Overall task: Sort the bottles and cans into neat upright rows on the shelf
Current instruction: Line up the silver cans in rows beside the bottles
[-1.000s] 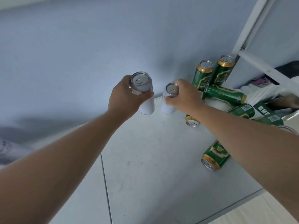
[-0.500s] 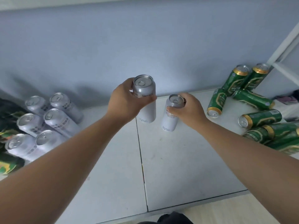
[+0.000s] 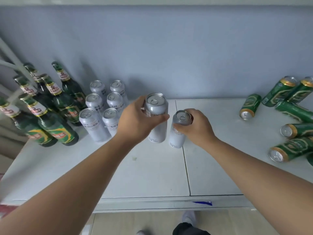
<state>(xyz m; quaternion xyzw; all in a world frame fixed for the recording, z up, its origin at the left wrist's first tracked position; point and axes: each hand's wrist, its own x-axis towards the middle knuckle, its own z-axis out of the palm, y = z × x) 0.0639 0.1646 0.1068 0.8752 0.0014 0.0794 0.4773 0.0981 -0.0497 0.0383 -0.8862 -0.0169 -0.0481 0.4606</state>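
Observation:
My left hand (image 3: 135, 122) grips a tall silver can (image 3: 156, 107) near its top, holding it upright above the white shelf (image 3: 152, 175). Just right of it my right hand (image 3: 196, 128) holds a second silver can (image 3: 177, 133), also upright and slightly lower. To the left, several silver cans (image 3: 101, 106) stand upright in two rows. Beyond them at the far left stand several green glass bottles (image 3: 55, 106). On the right, several green cans (image 3: 249, 106) lie on their sides, and two lean upright against the blue wall (image 3: 279, 90).
The blue back wall (image 3: 169, 48) closes off the shelf behind the cans. A white frame post (image 3: 10, 60) rises at the far left. A seam (image 3: 186, 167) splits the shelf surface into two panels. Below the front edge I see wooden floor and my feet (image 3: 188, 216).
My view has swung left, bringing the standing silver cans and the green bottles into sight. Both hands have carried their silver cans leftward, closer to the silver rows.

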